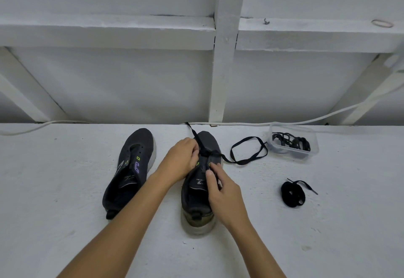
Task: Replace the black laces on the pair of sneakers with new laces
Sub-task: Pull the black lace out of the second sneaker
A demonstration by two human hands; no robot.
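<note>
Two dark grey sneakers stand on the white surface, toes pointing away from me. The left sneaker (131, 168) has no lace in its eyelets. The right sneaker (200, 192) carries a black flat lace (249, 152) at its lowest eyelets; one end runs up past the toe, the other loops out to the right. My left hand (182, 159) pinches the lace at the shoe's left side. My right hand (220, 192) grips the right eyelet edge beside the tongue with thumb and fingers.
A clear plastic box (294, 142) with tangled black laces sits at the back right. A coiled black lace (293, 193) lies to the right of the shoes. A white cable (328, 116) runs along the wall base.
</note>
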